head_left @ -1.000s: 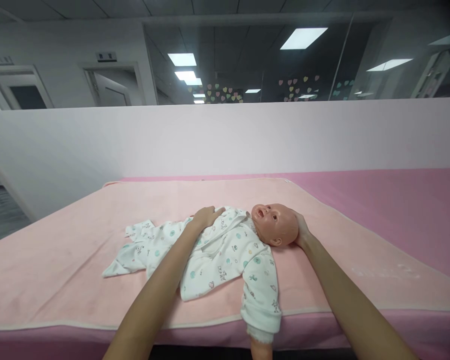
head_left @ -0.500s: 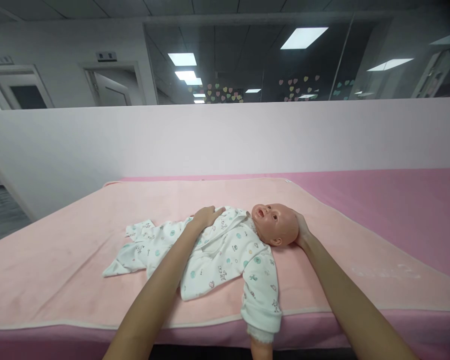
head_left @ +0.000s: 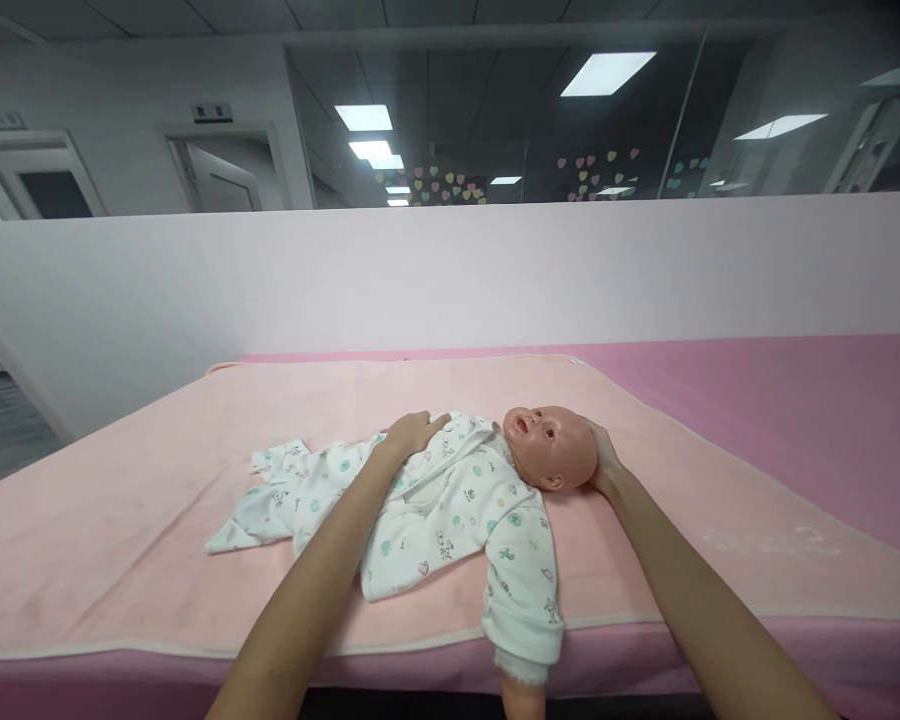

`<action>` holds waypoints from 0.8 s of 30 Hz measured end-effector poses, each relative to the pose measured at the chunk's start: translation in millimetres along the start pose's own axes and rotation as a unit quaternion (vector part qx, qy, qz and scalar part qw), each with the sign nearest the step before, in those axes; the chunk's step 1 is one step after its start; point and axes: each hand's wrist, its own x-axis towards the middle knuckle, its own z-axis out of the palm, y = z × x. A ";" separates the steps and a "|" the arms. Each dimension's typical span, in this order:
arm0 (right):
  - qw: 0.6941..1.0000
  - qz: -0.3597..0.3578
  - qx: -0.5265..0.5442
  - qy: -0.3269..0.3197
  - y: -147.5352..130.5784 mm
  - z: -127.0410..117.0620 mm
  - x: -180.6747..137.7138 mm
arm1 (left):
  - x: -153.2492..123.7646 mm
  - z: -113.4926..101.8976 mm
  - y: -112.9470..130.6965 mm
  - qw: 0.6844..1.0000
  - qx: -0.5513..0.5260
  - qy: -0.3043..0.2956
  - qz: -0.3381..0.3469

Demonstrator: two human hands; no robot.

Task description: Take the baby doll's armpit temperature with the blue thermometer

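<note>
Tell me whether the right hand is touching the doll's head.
Touching: the head camera's view shows the right hand cupped against the doll's head, with no gap where they meet.

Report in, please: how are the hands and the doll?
Left hand on the doll; right hand against its head. Doll lies on peach blanket, near arm over edge. No obstruction seen.

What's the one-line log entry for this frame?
doll: on its back on peach blanket | left hand: on torso | right hand: cupping head
</note>
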 end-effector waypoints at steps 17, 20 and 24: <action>1.000 0.005 0.011 0.017 -1.5 6.9 -5.7 | -1.3 -0.7 0.8 1.000 0.003 0.001 -0.002; 1.000 0.002 0.009 0.017 -1.6 6.3 -5.9 | -0.5 -0.1 0.2 1.000 0.003 0.002 -0.003; 1.000 0.006 0.003 0.013 -1.2 4.2 -4.0 | 0.3 0.5 -0.6 1.000 0.003 0.003 -0.001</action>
